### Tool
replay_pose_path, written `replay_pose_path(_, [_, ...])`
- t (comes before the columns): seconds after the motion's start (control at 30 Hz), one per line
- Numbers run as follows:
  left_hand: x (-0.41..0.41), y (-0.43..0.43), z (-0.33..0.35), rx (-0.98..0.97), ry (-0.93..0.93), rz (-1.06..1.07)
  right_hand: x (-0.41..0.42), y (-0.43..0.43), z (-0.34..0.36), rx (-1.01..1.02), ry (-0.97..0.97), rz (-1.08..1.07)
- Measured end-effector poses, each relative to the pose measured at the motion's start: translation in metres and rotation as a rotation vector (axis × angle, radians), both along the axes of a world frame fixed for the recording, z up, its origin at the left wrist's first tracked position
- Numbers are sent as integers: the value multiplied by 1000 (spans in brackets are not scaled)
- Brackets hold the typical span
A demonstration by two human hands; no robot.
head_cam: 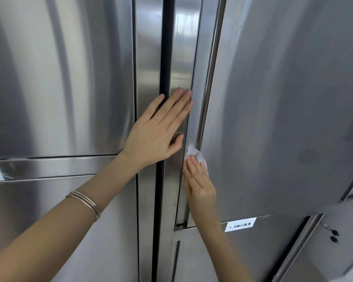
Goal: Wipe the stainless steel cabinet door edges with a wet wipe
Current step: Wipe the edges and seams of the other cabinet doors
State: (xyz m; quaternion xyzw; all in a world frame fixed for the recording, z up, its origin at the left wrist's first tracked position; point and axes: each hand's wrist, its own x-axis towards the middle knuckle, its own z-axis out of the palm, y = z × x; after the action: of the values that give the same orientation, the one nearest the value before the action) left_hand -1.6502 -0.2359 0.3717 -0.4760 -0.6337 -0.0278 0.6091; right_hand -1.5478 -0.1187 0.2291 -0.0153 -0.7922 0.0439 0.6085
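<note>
Left hand (157, 131): flat, fingers straight and together, palm pressed on the steel strip just left of the edge. It holds nothing and seems to brace the door (273, 119).
Right hand (200, 184): below and right of the left hand. Its nearly straight fingers press the wipe onto the edge; the thumb is out of sight.
Wipe (194, 152): white and crumpled, under the right fingertips, showing above and to their right.
Edge (198, 102): narrow vertical strip that runs up past the left fingertips and down under the right wrist.
Handling: the wipe looks soft, light and damp, so it may bunch or skid on the smooth steel. Flat finger pressure on its middle should keep it spread. The edge is stiff, and its fold may be sharp.
Nearby: bracelet (86, 202) on the left wrist; label (240, 224) right of the right forearm.
</note>
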Motion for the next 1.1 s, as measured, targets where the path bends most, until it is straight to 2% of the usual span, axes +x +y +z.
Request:
replay_pose_path(0.17, [2, 0, 1, -13, -23, 23, 14, -9, -64, 6, -65, 1])
replay_pose_path(0.43, [4, 0, 1, -2, -14, 39, 16, 12, -57, 45, -70, 77])
replay_pose_path(0.57, [4, 0, 1, 0, -13, 36, 15, 11, -67, 35, -90, 21])
replay_pose_path(0.77, [3, 0, 0, 2, -17, 34, 9, 14, -42, 66, -75, -25])
replay_pose_path(0.9, [3, 0, 0, 11, -16, 42, 15, 10, -46, 84, -146, -21])
replay_pose_path(1.03, [3, 1, 0, 21, -3, 44, 19, 7, -50, -79, -147, 27])
replay_pose_path(1.1, [3, 1, 0, 28, 4, 35, 20, 7, -51, -36, -170, -35])
